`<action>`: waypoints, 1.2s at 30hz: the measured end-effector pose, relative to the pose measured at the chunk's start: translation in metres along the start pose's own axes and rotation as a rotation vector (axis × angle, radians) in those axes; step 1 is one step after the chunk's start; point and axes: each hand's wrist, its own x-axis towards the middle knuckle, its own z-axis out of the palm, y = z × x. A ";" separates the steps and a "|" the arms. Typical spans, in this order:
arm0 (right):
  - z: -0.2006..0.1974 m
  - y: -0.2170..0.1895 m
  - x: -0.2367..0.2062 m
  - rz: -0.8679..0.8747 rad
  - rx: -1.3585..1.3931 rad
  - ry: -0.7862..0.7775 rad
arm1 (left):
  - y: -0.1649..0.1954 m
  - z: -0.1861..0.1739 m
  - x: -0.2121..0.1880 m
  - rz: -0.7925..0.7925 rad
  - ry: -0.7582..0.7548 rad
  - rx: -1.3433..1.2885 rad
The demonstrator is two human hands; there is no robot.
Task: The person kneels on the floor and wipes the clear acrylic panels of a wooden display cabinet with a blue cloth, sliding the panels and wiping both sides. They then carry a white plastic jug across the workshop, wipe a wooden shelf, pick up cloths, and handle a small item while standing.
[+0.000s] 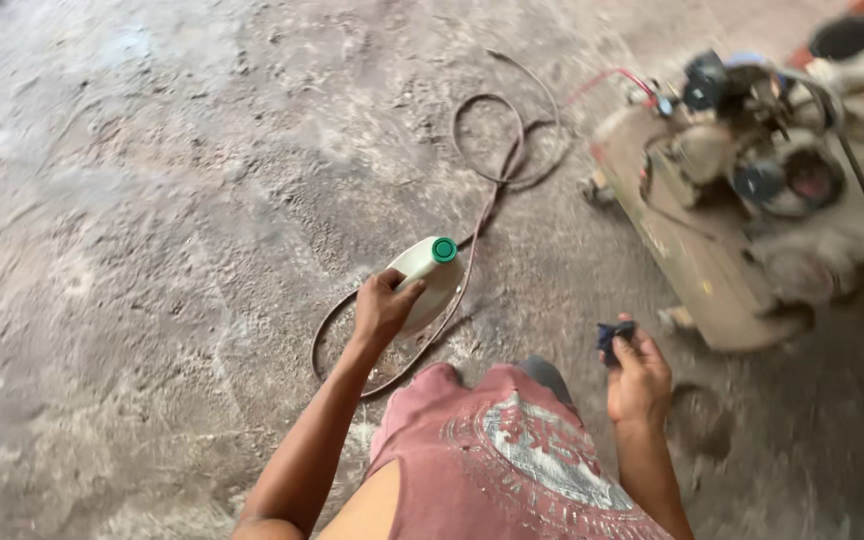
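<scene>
Above the red shirt (512, 450), the left hand (382, 308) gripped a white jug (430, 285), green cap (444, 250) still on; right-hand (638, 378) fingers pinched a dark rag (614, 334), compressor (752, 190) untouched.

— Any packages here?
— One: a white plastic bottle (427, 285) with a round green cap, near the middle, tilted, gripped in the left hand (382, 308) above the floor.
— Labels, signs, screens?
— None that I can make out.

Dusty grey concrete floor (152, 200), looped dark hose (492, 160) lying on it, grimy compressor (742, 190) at right
</scene>
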 end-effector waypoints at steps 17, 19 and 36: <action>0.192 -0.055 0.398 -0.035 -0.308 -0.563 | 0.062 0.017 0.103 -0.513 0.660 -0.339; 0.222 -0.069 0.429 -0.035 -0.337 -0.661 | 0.077 0.011 0.102 -0.472 0.797 -0.442; 0.551 -0.014 0.473 -0.016 -0.534 -1.121 | -0.030 -0.018 0.277 -0.369 1.035 -1.178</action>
